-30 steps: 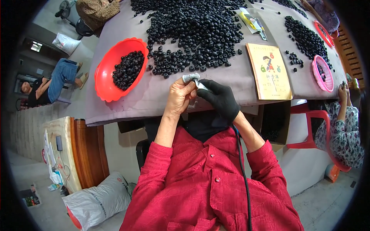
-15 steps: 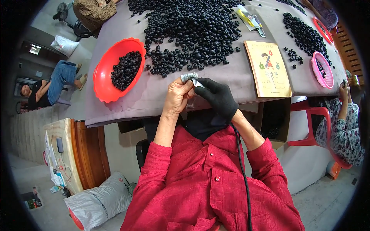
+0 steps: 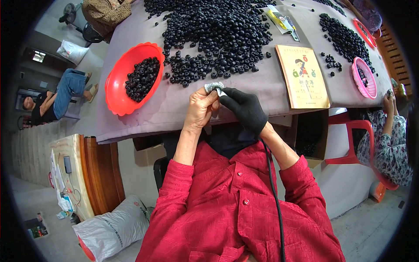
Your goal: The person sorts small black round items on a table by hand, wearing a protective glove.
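Note:
Both my hands meet just over the table's near edge, fingers pinched together. My left hand point(image 3: 200, 109) is bare, and a greyish-white wrapping point(image 3: 214, 86) shows at its fingertips; whether it is worn or held I cannot tell. A black glove covers my right hand point(image 3: 245, 108), whose thumb and finger close beside a small pale flap at the wrapping. Anything small between the fingertips is hidden. Beyond them spreads a large heap of small black, round, hollow pieces point(image 3: 218, 39). Left of my hands, a red scalloped basin point(image 3: 114, 94) holds more such pieces.
A yellow booklet point(image 3: 303, 78) lies right of my hands, with a packaged yellow tool point(image 3: 281, 22) behind it. Farther right are another black heap point(image 3: 345, 37), a pink basket point(image 3: 368, 87) and a co-worker's arm point(image 3: 388, 115). A black cord point(image 3: 276, 192) hangs down my front.
My fingertips have shifted slightly, and the pale flap between them now sits closer to the left fingertips. The heaps and basins stay as they were.

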A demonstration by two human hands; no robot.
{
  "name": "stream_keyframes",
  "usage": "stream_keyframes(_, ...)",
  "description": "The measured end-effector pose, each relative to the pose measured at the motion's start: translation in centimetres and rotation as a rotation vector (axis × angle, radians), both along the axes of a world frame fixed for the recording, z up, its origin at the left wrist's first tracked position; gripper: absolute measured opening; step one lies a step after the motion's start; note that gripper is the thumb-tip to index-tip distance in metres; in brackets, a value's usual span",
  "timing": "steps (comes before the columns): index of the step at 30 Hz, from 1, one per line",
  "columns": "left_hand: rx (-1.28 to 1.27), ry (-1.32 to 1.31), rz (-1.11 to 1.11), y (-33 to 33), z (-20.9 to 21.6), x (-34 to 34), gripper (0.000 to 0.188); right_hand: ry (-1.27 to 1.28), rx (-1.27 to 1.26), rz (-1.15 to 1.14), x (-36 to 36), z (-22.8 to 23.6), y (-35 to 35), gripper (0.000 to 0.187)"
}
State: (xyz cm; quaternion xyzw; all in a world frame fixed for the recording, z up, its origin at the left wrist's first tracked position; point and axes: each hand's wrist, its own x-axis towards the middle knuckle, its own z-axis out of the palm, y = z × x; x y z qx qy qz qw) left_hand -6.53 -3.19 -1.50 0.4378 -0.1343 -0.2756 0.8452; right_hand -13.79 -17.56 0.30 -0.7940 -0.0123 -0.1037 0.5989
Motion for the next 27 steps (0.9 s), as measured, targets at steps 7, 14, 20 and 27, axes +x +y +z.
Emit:
stream_keyframes(7, 0.033, -0.015, 0.010, 0.03, 0.04, 0.06, 0.013, 0.001, -0.003, 0.011, 0.01, 0.07, -0.02, 0.038)
stream_keyframes(14, 0.044, -0.019, -0.029, 0.12, 0.33, -0.01, 0.015, 0.059, 0.070, -0.024, -0.03, 0.14, 0.10, 0.038)
stream_keyframes(20, -0.036, 0.044, -0.043, 0.16, -0.10, 0.29, 0.016, -0.006, 0.102, -0.011, -0.22, -0.02, 0.18, 0.033)
stream_keyframes(27, -0.086, 0.047, -0.078, 0.42, -0.58, 0.54, 0.017, 0.007, 0.133, -0.003, -0.29, 0.17, 0.28, 0.031)
